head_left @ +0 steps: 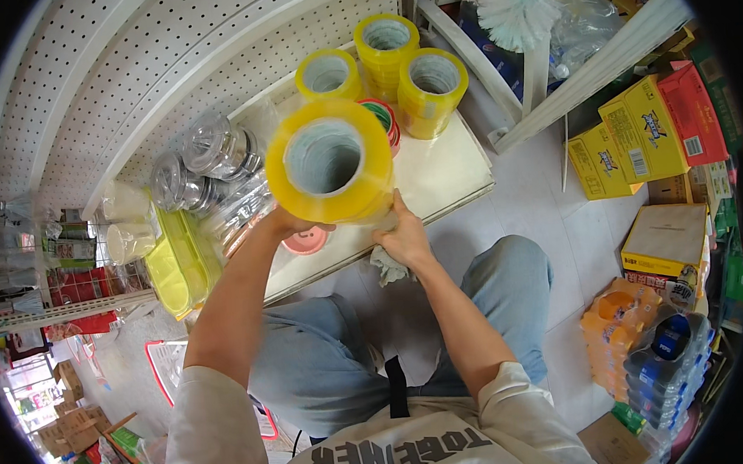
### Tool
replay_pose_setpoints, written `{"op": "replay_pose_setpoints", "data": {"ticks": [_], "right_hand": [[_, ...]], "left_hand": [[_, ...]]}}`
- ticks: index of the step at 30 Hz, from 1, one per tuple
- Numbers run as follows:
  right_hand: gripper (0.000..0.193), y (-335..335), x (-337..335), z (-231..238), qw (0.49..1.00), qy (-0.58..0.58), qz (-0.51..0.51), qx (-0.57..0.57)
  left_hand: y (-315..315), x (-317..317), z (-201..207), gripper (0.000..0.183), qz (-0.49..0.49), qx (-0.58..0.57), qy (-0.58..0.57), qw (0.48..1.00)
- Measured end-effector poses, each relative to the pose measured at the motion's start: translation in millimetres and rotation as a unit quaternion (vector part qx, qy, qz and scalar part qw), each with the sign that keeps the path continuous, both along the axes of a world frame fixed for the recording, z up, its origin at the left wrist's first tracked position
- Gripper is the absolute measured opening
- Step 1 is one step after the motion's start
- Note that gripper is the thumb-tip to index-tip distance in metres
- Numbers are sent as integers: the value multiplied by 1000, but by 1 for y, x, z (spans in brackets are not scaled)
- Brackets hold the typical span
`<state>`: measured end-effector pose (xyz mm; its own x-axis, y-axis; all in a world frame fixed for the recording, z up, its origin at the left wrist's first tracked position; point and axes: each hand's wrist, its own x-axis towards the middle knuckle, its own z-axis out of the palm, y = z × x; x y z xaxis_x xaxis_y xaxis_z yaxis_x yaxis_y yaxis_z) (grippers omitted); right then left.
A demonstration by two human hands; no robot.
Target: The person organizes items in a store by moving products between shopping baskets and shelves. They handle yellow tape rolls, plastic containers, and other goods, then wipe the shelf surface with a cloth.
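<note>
Both hands are lifting a tape stack point(330, 160) above the shelf point(436, 181).

Head view: left hand point(290, 224) and right hand point(406, 234) are gripping its sides, fingers wrapped. Rolls probably heavy, stiff and slick; gripping low is steadying them.

We record the large tape stack point(330, 160) as translucent yellow with a pale grey-white core. The three tape stacks point(388, 61) behind it show the same yellow. One flat roll point(381, 116) shows red and green rings. The shelf board point(436, 173) is cream; the back panel point(124, 85) is white with a regular dot perforation. The tray point(178, 265) is lime yellow. The cartons point(642, 130) are yellow and red. The trousers point(328, 362) are blue-grey.
</note>
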<state>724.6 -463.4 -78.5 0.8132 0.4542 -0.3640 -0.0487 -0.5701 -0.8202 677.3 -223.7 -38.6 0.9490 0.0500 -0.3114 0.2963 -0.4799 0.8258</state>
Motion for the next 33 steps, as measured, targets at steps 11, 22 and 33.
{"op": "replay_pose_setpoints", "data": {"ticks": [11, 22, 33], "right_hand": [[49, 16, 72, 72, 974, -227, 6, 4], [17, 46, 138, 47, 880, -312, 229, -276], [15, 36, 143, 40, 848, -363, 263, -282]], "left_hand": [[14, -20, 7, 45, 61, -79, 110, 989], [13, -25, 16, 32, 54, -50, 39, 997], [15, -26, 21, 36, 75, -60, 28, 995]]}}
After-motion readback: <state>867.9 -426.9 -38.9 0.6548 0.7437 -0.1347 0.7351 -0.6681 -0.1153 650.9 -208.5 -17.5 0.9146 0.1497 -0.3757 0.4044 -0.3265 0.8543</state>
